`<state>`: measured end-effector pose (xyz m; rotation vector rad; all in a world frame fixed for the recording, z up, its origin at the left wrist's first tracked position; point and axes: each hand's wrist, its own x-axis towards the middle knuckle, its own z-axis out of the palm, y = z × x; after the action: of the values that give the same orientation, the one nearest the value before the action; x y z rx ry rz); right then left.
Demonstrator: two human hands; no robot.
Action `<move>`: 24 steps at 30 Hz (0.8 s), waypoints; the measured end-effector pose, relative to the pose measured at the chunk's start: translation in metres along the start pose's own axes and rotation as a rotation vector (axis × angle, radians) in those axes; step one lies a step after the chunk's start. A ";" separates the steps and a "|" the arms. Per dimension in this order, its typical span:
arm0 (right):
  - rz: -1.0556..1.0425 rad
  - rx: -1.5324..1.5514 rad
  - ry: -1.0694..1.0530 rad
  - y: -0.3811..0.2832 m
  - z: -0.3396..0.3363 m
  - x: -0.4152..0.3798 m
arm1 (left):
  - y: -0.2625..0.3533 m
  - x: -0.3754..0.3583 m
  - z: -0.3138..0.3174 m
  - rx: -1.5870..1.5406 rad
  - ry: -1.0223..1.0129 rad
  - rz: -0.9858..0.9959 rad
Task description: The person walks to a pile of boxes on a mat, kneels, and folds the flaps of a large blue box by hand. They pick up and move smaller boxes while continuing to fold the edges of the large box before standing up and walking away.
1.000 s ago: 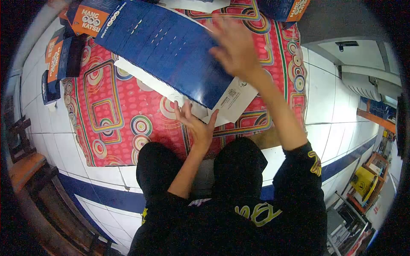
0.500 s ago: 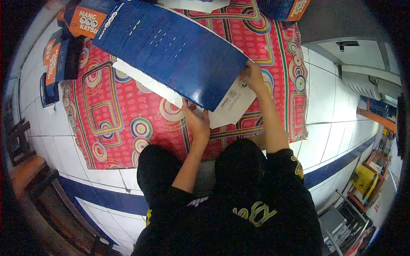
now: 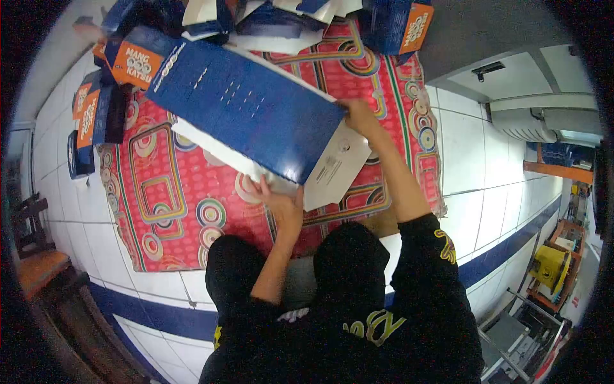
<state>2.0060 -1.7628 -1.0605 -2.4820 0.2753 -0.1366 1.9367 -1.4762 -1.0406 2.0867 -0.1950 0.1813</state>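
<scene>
A stack of flat cardboard box blanks, blue with white print, lies slantwise over the patterned cloth in front of me. From under its right end a pale flap with small print sticks out, and a white edge shows along the near side. My right hand is closed on the far right corner of the stack. At the near edge is my left hand, its fingers spread against the white border and its thumb by the blue corner.
A red cloth with circles and rainbow bands covers the work surface. Folded blue and orange boxes stand at the left and at the far right. White and blue open cartons sit at the back.
The stack, bowed before, now looks flatter. My left fingers have spread along its near edge, while my right hand keeps its corner. The view has shifted, showing more cartons at the back.
</scene>
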 end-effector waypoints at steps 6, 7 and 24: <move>-0.191 -0.432 0.776 -0.015 -0.144 0.098 | 0.016 0.019 -0.018 0.341 -0.306 0.525; -0.209 -0.532 0.814 -0.011 -0.161 0.117 | 0.009 0.020 -0.018 0.341 -0.306 0.523; 0.427 -0.397 0.609 0.007 -0.151 -0.019 | -0.038 0.014 0.000 0.045 -0.269 0.622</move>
<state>1.9618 -1.8524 -0.9450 -2.6331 1.1732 -0.7164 1.9583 -1.4584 -1.0697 2.0311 -1.0111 0.2762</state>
